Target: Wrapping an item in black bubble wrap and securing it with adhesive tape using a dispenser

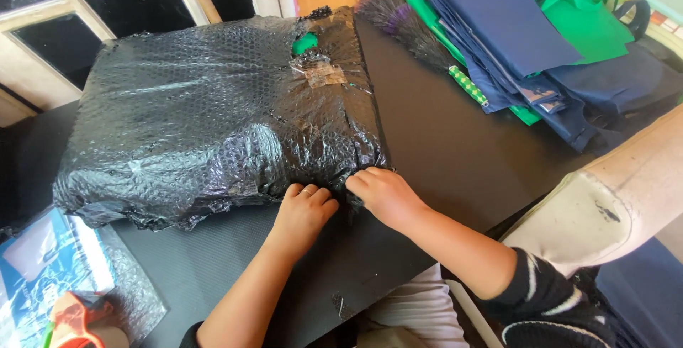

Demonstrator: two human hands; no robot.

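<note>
A large flat parcel wrapped in black bubble wrap (206, 113) lies on a black table (455, 149). A strip of brownish tape and a small green patch show near its far right corner. My left hand (302, 213) and my right hand (384, 195) sit side by side at the parcel's near right edge, fingers curled into the wrap and gripping its edge. A ring is on a left finger. The fingertips are hidden under the wrap.
A stack of navy and green fabric bags (548, 42) lies at the back right, with a dark feather duster (413, 28) beside it. A blue printed sheet and an orange tape dispenser (75, 319) sit at the near left. Window frames stand behind.
</note>
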